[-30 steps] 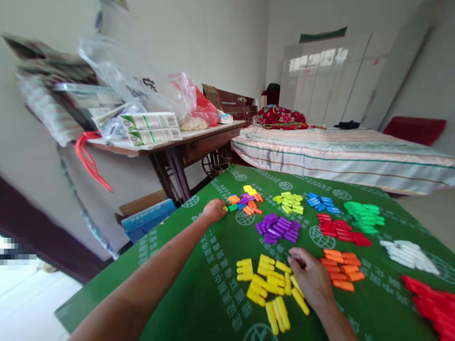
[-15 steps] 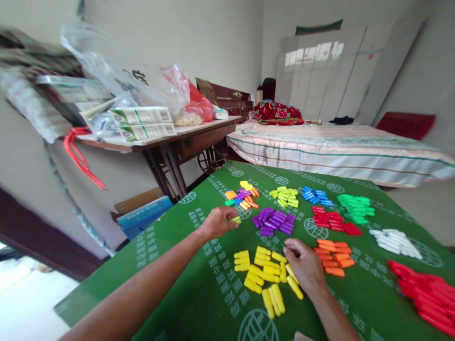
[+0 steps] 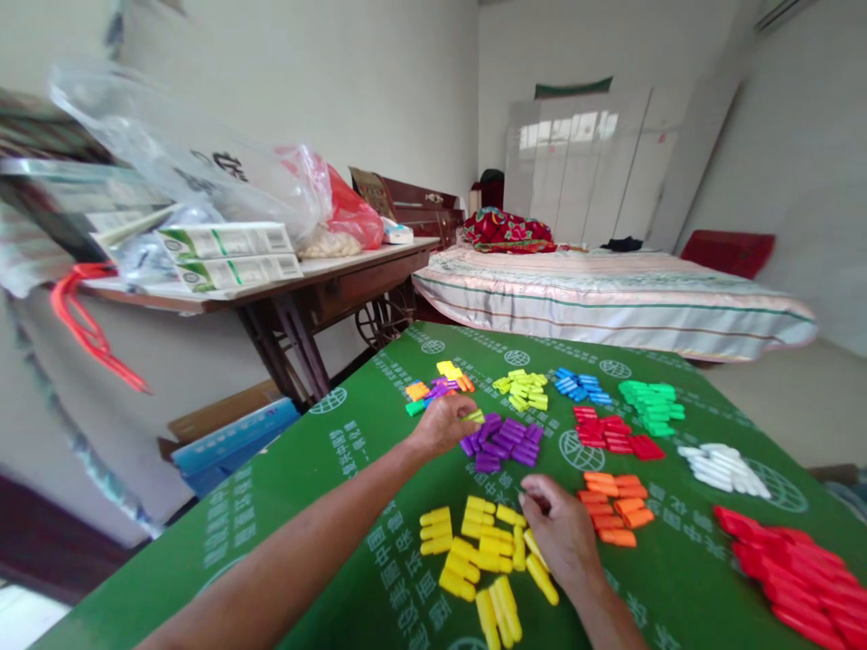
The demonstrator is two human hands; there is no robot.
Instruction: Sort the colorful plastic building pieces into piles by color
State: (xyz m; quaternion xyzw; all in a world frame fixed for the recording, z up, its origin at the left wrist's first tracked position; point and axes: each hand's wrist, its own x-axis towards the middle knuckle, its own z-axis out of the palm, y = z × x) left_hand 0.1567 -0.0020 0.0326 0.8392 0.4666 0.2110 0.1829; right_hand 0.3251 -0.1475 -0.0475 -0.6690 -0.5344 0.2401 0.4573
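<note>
My left hand (image 3: 443, 426) is pinched round a short yellow-green plastic piece, shaped like a pen cap (image 3: 473, 416), at the left edge of a purple pile (image 3: 505, 440). Just beyond that hand lies a mixed-colour pile (image 3: 440, 388), partly hidden by it. My right hand (image 3: 559, 524) is low over the table with its fingers curled. Whatever is in them, if anything, is hidden. Right beside it are the yellow pieces (image 3: 478, 546), some laid side by side, and an orange group (image 3: 616, 507).
On the green-covered table (image 3: 325, 533) are piles of yellow-green (image 3: 523, 389), blue (image 3: 581, 385), green (image 3: 651, 406), red (image 3: 613, 431) and white pieces (image 3: 723, 469), plus longer red ones (image 3: 799, 573). A sewing-machine table (image 3: 352, 280) with bags stands left, a bed (image 3: 610, 293) beyond.
My left hand, still gripping the yellow-green piece, has moved right to the purple pile's edge. My right hand stays beside the yellow pieces. The camera view has shifted somewhat.
</note>
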